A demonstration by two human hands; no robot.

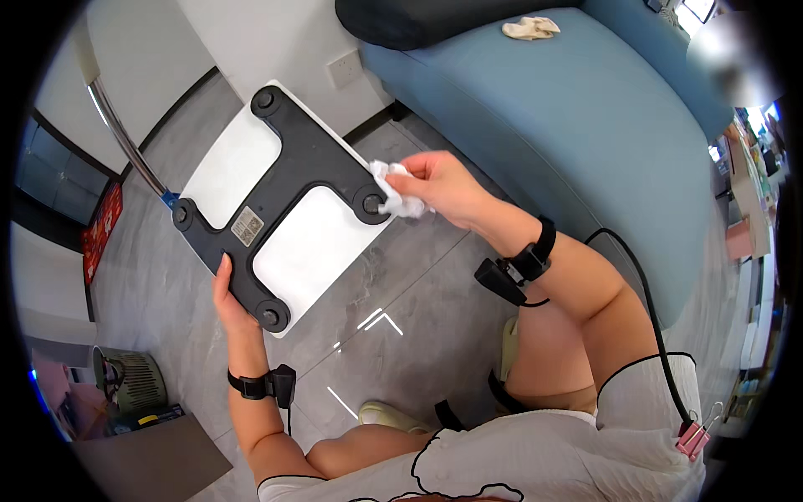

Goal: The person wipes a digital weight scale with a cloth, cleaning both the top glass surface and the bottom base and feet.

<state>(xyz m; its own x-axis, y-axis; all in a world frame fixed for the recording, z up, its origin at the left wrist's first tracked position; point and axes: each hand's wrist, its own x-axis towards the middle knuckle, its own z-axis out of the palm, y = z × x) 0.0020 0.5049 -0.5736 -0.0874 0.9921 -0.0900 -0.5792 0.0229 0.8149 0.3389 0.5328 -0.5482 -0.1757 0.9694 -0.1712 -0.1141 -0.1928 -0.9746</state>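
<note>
A bathroom scale point(301, 150) is held tilted up off the floor, its underside towards me. Its black plastic frame has a round foot at each corner, with white panel showing between the arms. My left hand point(235, 298) grips the scale's near left edge, thumb on the black frame. Between the fingers of my right hand point(442, 188) is a crumpled white tissue or cloth point(398, 191), pressed against the corner by the right foot point(371, 204). A printed label point(248, 226) sits on the frame. The scale's top face is hidden.
A blue sofa point(564, 113) stands at the right, with a beige cloth item point(531, 28) on its seat. Behind the scale, a metal pole point(125, 135) rises on the left. A green slotted basket point(133, 378) stands by a grey-brown box point(157, 458) at lower left.
</note>
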